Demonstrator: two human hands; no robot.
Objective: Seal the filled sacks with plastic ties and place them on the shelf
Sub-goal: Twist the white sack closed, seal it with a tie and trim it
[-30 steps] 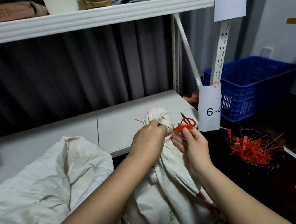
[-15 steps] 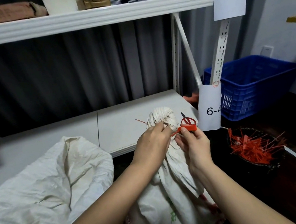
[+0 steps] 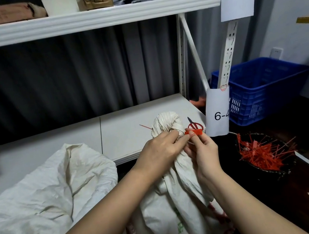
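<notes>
A white woven sack (image 3: 184, 209) stands in front of me with its top twisted into a bunch (image 3: 167, 121). My left hand (image 3: 159, 154) grips the gathered neck just below the bunch. My right hand (image 3: 203, 149) pinches the flat head of a red plastic tie (image 3: 193, 132) beside the neck; the tie's thin tail pokes out on the bunch's left side. A second white sack (image 3: 41, 199) lies slumped on the low white shelf (image 3: 126, 125) to my left.
Red-handled scissors (image 3: 195, 125) lie on the shelf's right corner behind the tie. A dark bowl of several loose red ties (image 3: 262, 153) sits on the floor to the right. A blue crate (image 3: 262, 87) stands beyond the upright labelled 6-4 (image 3: 219, 114). Boxes fill the upper shelf (image 3: 85, 19).
My left hand has shifted slightly down the sack's neck while my right hand has drawn the tie head a little closer in. The sack stays in place.
</notes>
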